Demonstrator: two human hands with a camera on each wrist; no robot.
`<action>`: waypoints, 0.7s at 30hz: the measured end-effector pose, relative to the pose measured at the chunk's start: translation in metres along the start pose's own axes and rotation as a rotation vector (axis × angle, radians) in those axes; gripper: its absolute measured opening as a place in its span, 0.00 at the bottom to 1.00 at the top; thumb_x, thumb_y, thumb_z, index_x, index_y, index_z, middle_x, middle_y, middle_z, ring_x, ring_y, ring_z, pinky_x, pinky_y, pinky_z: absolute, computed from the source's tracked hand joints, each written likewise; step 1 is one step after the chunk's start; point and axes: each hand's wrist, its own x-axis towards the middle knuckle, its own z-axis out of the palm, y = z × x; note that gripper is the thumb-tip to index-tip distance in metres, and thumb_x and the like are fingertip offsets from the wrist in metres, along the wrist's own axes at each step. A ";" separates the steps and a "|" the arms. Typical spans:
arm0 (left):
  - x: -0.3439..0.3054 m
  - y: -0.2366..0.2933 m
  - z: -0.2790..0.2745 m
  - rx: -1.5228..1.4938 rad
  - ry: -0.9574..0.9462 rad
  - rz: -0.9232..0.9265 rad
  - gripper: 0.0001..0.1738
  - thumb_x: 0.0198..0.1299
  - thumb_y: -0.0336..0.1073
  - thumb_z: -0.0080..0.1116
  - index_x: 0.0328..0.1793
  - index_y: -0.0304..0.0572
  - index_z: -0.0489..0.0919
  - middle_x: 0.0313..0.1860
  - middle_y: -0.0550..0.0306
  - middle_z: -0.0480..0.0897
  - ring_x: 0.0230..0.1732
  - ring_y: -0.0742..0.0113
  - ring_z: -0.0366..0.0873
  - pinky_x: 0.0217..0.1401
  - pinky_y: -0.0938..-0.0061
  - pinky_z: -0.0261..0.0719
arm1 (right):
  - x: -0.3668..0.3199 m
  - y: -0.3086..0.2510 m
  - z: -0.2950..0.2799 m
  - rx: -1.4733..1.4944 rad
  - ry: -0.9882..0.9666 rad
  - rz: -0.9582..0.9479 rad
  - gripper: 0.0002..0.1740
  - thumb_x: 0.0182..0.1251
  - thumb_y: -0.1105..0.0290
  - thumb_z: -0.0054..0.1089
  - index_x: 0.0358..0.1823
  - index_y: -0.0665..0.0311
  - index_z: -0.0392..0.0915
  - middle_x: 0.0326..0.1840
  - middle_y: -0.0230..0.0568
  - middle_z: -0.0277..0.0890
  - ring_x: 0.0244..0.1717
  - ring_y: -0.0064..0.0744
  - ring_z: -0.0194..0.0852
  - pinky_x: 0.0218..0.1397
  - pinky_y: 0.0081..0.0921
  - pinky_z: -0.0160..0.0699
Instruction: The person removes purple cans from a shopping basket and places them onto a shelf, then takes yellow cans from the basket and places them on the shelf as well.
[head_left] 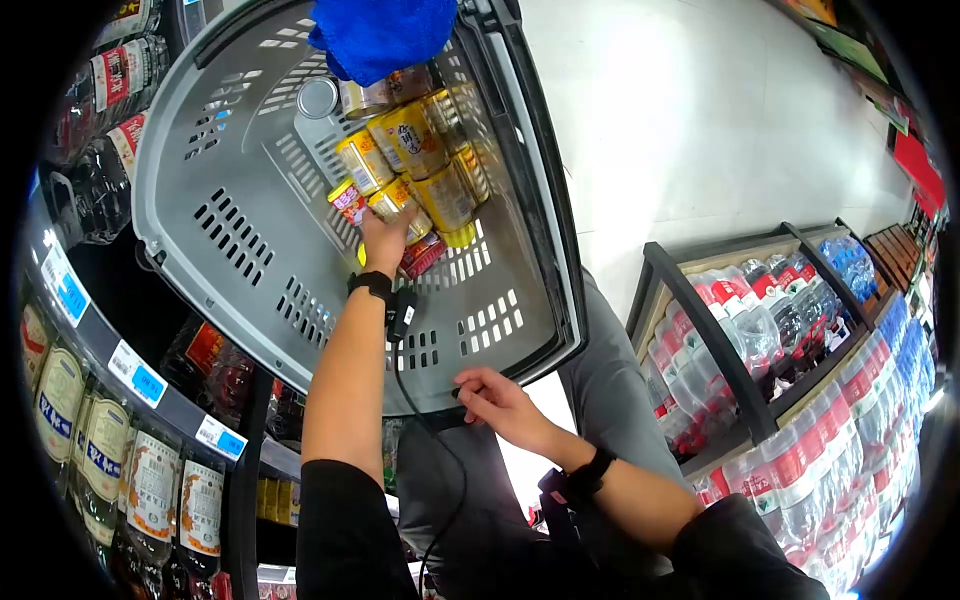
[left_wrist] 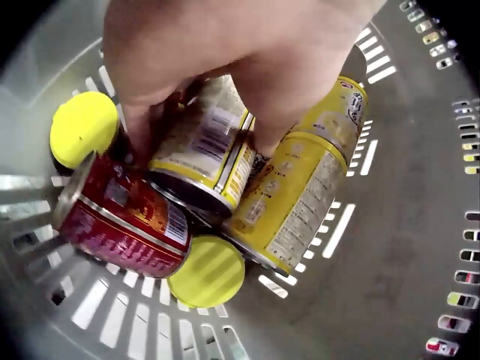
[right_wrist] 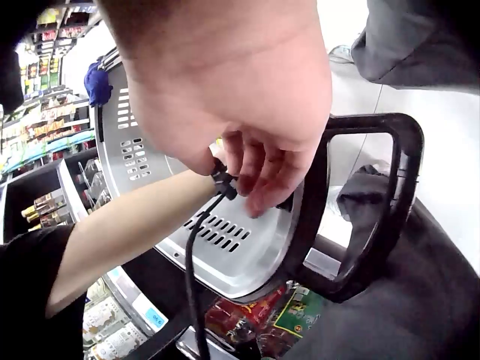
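Observation:
My left hand (head_left: 385, 240) reaches down into a grey shopping basket (head_left: 240, 290). Its thumb and fingers straddle a yellow-and-white can (left_wrist: 202, 142) lying on its side, gripping it. A dark red can (left_wrist: 124, 217) lies beside it, between two bright yellow lids (left_wrist: 84, 129). Along the other side lies a yellow can (left_wrist: 289, 202). More yellow cans (head_left: 415, 140) are heaped toward the basket's far end, with a small pink-and-yellow can (head_left: 347, 200) near my fingers. My right hand (head_left: 508, 408) hovers by the basket's near rim, fingers loosely bent, with nothing visible in it.
A blue cloth (head_left: 385, 35) hangs over the far rim. Shelves of bottles (head_left: 105, 450) line the left. Packs of water bottles (head_left: 800, 460) stand at the right, beyond pale floor (head_left: 680, 110). A black cable (head_left: 462, 470) trails from my left wrist.

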 end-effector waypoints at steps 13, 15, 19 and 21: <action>-0.102 0.087 -0.046 -0.204 -0.288 -0.146 0.23 0.58 0.32 0.64 0.58 0.34 0.71 0.49 0.53 0.80 0.48 0.68 0.78 0.54 0.72 0.76 | 0.009 -0.036 0.000 -0.001 0.118 -0.401 0.26 0.68 0.70 0.58 0.63 0.66 0.60 0.52 0.37 0.65 0.51 0.28 0.69 0.56 0.25 0.70; -0.137 0.117 -0.054 -0.212 -0.426 -0.178 0.25 0.57 0.30 0.65 0.60 0.34 0.70 0.51 0.54 0.79 0.51 0.69 0.77 0.57 0.72 0.76 | 0.008 -0.050 -0.001 -0.224 0.251 -0.443 0.38 0.63 0.69 0.64 0.70 0.66 0.51 0.65 0.43 0.57 0.63 0.32 0.60 0.67 0.31 0.61; -0.177 0.128 -0.050 -0.127 -0.675 -0.104 0.32 0.55 0.32 0.67 0.65 0.32 0.67 0.55 0.52 0.76 0.55 0.68 0.74 0.60 0.70 0.72 | 0.007 -0.075 0.005 0.066 0.108 -0.438 0.44 0.59 0.71 0.67 0.71 0.67 0.47 0.63 0.46 0.62 0.64 0.29 0.61 0.66 0.28 0.62; -0.171 0.131 -0.048 -0.019 -0.780 0.046 0.27 0.59 0.36 0.64 0.62 0.31 0.72 0.55 0.53 0.76 0.56 0.67 0.72 0.60 0.72 0.70 | 0.007 -0.069 -0.001 0.069 0.118 -0.478 0.44 0.59 0.72 0.68 0.71 0.67 0.47 0.61 0.44 0.64 0.62 0.28 0.63 0.65 0.27 0.63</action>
